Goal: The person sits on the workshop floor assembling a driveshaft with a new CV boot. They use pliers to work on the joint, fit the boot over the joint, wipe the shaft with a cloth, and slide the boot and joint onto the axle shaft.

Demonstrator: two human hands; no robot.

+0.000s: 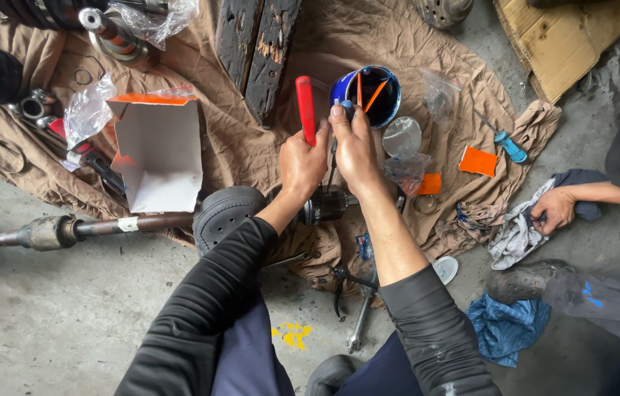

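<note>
My left hand [301, 163] is wrapped round the red-handled tool [305, 110], just left of the blue tin [373, 94]. It feels stiff and light, I judge, best gripped low on the handle. My right hand [355, 150] pinches a small blue piece at the tin's rim. Below the tin, the greasy axle joint [325, 207] looks heavy and slippery on the rumpled brown cloth [412, 37] over concrete floor [46, 323].

tool handle [305, 108] red | tin [366, 94] blue, orange streaks | cloth [398, 44] tan | screwdriver [509, 147] blue
</note>
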